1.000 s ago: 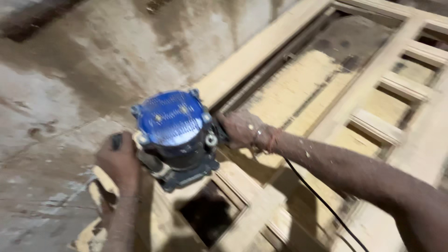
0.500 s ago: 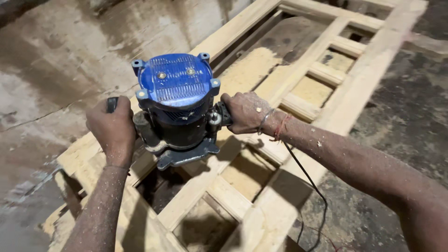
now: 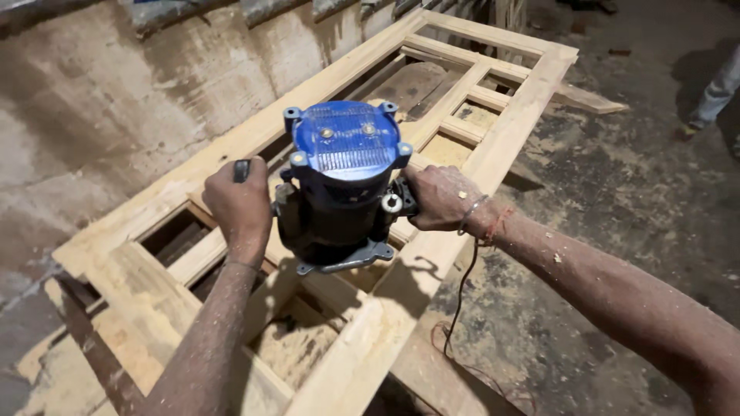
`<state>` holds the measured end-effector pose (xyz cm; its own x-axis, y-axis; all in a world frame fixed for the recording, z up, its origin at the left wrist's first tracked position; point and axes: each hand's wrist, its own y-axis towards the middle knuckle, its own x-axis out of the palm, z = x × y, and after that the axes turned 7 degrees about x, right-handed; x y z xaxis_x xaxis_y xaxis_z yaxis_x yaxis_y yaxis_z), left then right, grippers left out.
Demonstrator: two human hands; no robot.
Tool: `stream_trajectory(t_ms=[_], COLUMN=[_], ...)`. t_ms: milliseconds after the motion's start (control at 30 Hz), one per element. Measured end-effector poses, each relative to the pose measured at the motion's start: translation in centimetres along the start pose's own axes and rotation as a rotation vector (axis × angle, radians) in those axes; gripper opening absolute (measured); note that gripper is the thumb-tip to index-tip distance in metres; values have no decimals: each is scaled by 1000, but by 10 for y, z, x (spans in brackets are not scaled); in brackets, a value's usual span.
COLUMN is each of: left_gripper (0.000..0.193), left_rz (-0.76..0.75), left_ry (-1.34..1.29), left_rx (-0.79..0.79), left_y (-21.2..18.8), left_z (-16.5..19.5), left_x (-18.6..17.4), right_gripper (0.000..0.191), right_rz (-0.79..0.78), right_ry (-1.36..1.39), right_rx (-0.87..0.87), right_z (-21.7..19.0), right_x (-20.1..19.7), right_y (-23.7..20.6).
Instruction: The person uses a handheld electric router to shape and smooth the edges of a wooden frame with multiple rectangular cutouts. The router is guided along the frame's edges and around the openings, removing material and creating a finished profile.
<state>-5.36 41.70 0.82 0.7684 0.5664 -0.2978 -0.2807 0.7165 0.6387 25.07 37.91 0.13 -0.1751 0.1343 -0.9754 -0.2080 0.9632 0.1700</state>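
A blue-topped, dark-bodied electric router (image 3: pixel 343 185) stands upright on a pale wooden door frame (image 3: pixel 509 131) made of rails and open panels. My left hand (image 3: pixel 240 204) grips the router's left handle. On the opposite side, my right hand (image 3: pixel 439 196) is closed on the right handle, with a bangle and red thread at the wrist. Both forearms carry sawdust. The router's base plate rests on a cross rail near the frame's middle.
A black power cord (image 3: pixel 455 308) hangs from the router down to the dusty floor on the right. A rough concrete wall (image 3: pixel 116 100) runs along the left. Someone's leg and foot (image 3: pixel 709 100) stand at the far right. Loose planks lie beneath the frame.
The view has swung so more of the frame's far end shows. Both hands stay on the router handles, and the router now sits further along the frame's cross rail.
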Motion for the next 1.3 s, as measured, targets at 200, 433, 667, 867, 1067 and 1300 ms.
stream_trajectory(t_ms=[200, 433, 667, 867, 1067, 1300], left_gripper=[36, 33, 31, 33, 32, 30], left_rz=[17, 78, 151, 132, 228, 245], left_ry=[-89, -48, 30, 98, 152, 155], left_rx=[-59, -76, -79, -298, -281, -351], left_y=[-33, -52, -81, -112, -138, -147], left_z=[19, 22, -3, -38, -66, -80], left_x=[-14, 7, 67, 129, 162, 185], right_gripper=[41, 35, 21, 46, 64, 48], right_rz=[-51, -31, -153, -168, -272, -333], right_ry=[-129, -76, -161, -38, 90, 119], right_rx=[29, -25, -99, -258, -302, -262], right_z=[-3, 21, 84, 142, 155, 156], right_x=[-6, 5, 65, 150, 196, 205], right_y=[-29, -23, 21, 67, 94, 105])
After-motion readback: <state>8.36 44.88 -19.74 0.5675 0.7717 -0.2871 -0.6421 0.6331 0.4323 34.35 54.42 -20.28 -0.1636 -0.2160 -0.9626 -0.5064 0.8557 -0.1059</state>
